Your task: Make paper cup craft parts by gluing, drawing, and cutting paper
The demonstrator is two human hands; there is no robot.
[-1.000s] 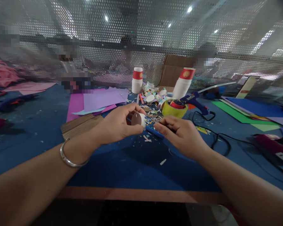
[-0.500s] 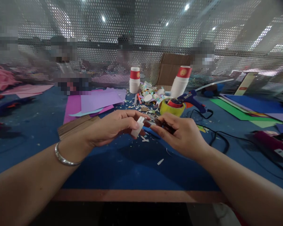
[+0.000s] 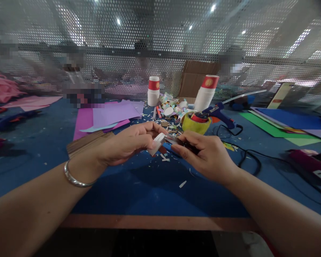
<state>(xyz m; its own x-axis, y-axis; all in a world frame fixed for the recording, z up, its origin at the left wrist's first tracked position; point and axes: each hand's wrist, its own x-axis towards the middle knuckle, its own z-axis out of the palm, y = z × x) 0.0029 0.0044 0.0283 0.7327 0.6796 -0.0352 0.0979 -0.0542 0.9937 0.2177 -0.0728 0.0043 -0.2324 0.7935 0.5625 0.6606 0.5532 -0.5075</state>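
My left hand pinches a small folded piece of white paper between thumb and fingers, above the middle of the table. Close on its right, my right hand is closed around a pair of scissors. Their silver blades point left and meet the paper's upper right edge; the dark handles are mostly hidden in the palm. Beneath the hands lie paper scraps and a blue object, partly covered.
Behind are stacked paper cups, a tilted cup stack, and a glue gun on a yellow tape roll. Purple sheets and cardboard strips lie left. Coloured sheets, a black cable and a power strip lie right.
The white paper has turned slightly in my left fingers and shows more of its folded top edge. The scissor blades look closer together, still at the paper's edge.
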